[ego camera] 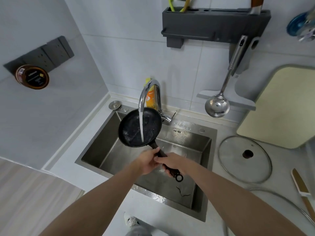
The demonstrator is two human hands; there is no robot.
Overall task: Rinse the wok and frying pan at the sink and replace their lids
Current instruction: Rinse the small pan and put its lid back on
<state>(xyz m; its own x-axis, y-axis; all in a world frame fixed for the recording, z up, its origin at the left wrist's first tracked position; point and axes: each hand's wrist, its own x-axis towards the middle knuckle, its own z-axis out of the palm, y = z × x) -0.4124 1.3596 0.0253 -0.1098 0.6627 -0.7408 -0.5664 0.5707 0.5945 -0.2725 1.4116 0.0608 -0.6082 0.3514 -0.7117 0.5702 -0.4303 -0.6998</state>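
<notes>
You are mid-rinse: both hands, left hand (150,161) and right hand (172,165), grip the frying pan (139,128) handle under the running tap (150,92) over the sink (95,155), its glass lid (245,159) waiting on the counter (221,210) at three o'clock, and the wok, seemingly out of view, still needs doing.

A frying pan (140,128) sits above the sink (179,138), under the tap (150,92); a lid (245,157) lies on the surface (221,210) right of the sink, a ladle (217,106) hanging behind.
</notes>
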